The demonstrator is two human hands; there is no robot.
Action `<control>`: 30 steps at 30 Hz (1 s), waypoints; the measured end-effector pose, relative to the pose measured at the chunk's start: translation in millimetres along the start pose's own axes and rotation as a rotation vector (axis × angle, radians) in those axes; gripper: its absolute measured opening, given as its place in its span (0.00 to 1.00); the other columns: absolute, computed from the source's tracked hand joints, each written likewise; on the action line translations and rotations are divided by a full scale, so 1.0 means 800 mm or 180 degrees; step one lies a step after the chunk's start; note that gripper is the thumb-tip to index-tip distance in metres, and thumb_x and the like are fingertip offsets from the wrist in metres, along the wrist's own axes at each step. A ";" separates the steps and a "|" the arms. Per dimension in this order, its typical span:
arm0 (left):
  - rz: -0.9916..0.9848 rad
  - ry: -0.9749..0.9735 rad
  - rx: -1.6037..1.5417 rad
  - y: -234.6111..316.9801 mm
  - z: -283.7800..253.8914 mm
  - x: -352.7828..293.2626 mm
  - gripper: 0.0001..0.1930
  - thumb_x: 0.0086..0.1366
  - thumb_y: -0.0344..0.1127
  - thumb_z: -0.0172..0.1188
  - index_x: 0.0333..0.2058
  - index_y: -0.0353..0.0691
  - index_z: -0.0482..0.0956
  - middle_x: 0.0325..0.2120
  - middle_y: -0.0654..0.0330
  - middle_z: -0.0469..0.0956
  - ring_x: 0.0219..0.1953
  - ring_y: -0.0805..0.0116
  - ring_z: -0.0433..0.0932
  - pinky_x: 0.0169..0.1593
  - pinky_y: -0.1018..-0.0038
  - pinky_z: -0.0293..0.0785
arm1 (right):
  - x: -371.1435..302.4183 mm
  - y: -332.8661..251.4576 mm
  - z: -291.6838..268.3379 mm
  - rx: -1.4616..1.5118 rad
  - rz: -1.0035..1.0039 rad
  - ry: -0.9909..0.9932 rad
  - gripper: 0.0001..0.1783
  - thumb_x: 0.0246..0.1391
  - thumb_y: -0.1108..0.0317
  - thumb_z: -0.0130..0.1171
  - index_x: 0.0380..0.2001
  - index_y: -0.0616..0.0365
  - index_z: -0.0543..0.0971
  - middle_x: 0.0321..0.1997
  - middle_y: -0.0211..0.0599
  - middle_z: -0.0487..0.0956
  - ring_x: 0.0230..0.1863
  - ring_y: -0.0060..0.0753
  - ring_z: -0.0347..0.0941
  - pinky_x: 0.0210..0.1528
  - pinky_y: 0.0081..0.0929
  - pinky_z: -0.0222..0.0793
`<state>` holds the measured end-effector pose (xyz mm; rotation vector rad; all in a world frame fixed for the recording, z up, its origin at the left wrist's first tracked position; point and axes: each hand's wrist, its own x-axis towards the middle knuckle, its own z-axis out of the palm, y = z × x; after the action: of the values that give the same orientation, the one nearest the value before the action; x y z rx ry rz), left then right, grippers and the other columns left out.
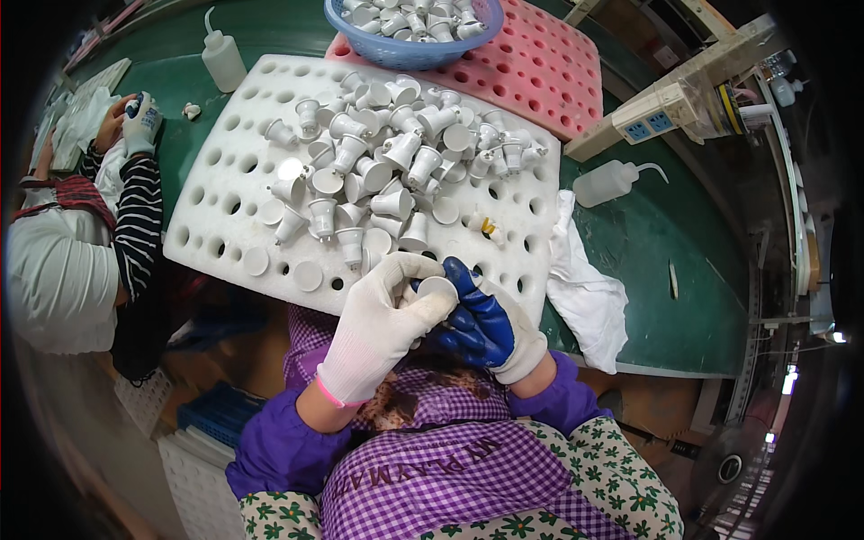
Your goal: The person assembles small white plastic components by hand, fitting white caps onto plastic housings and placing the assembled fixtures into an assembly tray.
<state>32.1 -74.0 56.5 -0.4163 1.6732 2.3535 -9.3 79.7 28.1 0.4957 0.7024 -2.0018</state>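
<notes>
My left hand (373, 315), in a white knit glove, closes its thumb and fingers round a white spotlight bulb (437, 287) whose round flat face points up. My right hand (490, 324), in a white glove with blue-coated fingers, curls against the same bulb from the other side. Its base is hidden between the fingers. Just beyond my hands, a heap of similar white cup-shaped bulbs (349, 155), some showing pins, covers the middle of a white foam board (202, 193) with holes. Loose white discs (309, 276) lie at the board's near edge.
A blue basket (414, 56) of bulbs stands on a pink holed foam board (540, 54) at the back. Squeeze bottles (607, 184) and a white cloth (589, 297) lie right, beside a post with sockets (650, 126). Another person's gloved hand (141, 124) works at the left.
</notes>
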 end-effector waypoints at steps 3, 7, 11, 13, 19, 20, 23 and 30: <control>-0.0052 -0.0057 -0.0222 -0.004 -0.005 0.001 0.14 0.58 0.33 0.61 0.41 0.32 0.74 0.25 0.66 0.74 0.23 0.85 0.68 0.26 0.87 0.64 | -0.005 0.004 0.000 -0.0651 -0.0476 0.0168 0.15 0.61 0.58 0.51 0.45 0.56 0.73 0.35 0.30 0.77 0.35 0.25 0.74 0.37 0.22 0.73; -0.0064 -0.0023 -0.0635 -0.010 -0.003 -0.001 0.12 0.60 0.32 0.59 0.41 0.33 0.73 0.28 0.65 0.74 0.26 0.85 0.68 0.27 0.86 0.64 | -0.015 0.002 0.000 -0.3638 -0.1886 0.0193 0.15 0.60 0.65 0.52 0.47 0.61 0.72 0.40 0.31 0.76 0.39 0.29 0.73 0.43 0.23 0.69; 0.0357 0.0182 -0.0461 -0.022 0.010 -0.001 0.13 0.60 0.31 0.59 0.43 0.33 0.72 0.30 0.64 0.73 0.28 0.85 0.68 0.29 0.86 0.65 | -0.011 0.002 0.013 -0.3160 -0.1974 0.0378 0.14 0.60 0.64 0.52 0.46 0.61 0.73 0.37 0.30 0.76 0.37 0.19 0.71 0.38 0.19 0.69; 0.1125 0.0353 0.0207 -0.026 0.014 -0.002 0.15 0.60 0.31 0.59 0.44 0.32 0.70 0.30 0.64 0.72 0.28 0.85 0.67 0.30 0.86 0.66 | -0.010 0.003 0.020 -0.2848 -0.2008 0.0483 0.14 0.60 0.64 0.52 0.45 0.62 0.74 0.35 0.29 0.76 0.36 0.13 0.69 0.36 0.17 0.69; 0.1226 0.0598 0.0155 -0.035 0.015 0.002 0.11 0.63 0.33 0.56 0.39 0.32 0.70 0.23 0.67 0.70 0.23 0.85 0.67 0.26 0.86 0.65 | -0.012 0.012 0.019 -0.2580 -0.2098 0.0526 0.12 0.59 0.72 0.49 0.44 0.64 0.74 0.36 0.30 0.77 0.36 0.16 0.69 0.39 0.15 0.66; 0.1219 0.0604 0.0166 -0.033 0.013 0.002 0.11 0.63 0.33 0.56 0.39 0.32 0.70 0.23 0.67 0.70 0.23 0.85 0.67 0.26 0.86 0.65 | -0.010 0.013 0.017 -0.2671 -0.2150 0.0485 0.12 0.59 0.73 0.49 0.44 0.64 0.74 0.36 0.30 0.77 0.36 0.16 0.69 0.38 0.15 0.67; 0.0843 0.0611 -0.0199 -0.035 0.007 0.010 0.13 0.70 0.40 0.46 0.30 0.37 0.68 0.18 0.66 0.68 0.12 0.84 0.61 0.15 0.83 0.56 | -0.020 0.011 0.027 -0.2273 -0.1682 0.0335 0.12 0.57 0.73 0.52 0.44 0.64 0.74 0.35 0.30 0.77 0.34 0.17 0.70 0.37 0.16 0.68; -0.0041 0.0234 -0.0809 -0.023 -0.002 0.011 0.19 0.71 0.49 0.39 0.35 0.39 0.69 0.16 0.62 0.70 0.08 0.78 0.59 0.10 0.81 0.55 | -0.004 0.000 0.012 -0.3181 -0.2492 0.0253 0.19 0.49 0.68 0.64 0.44 0.62 0.75 0.35 0.33 0.79 0.35 0.20 0.74 0.40 0.20 0.71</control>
<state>30.3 -69.7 36.8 -0.5624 1.3978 2.5795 -8.5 75.5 37.5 -0.3664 2.0041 -1.9550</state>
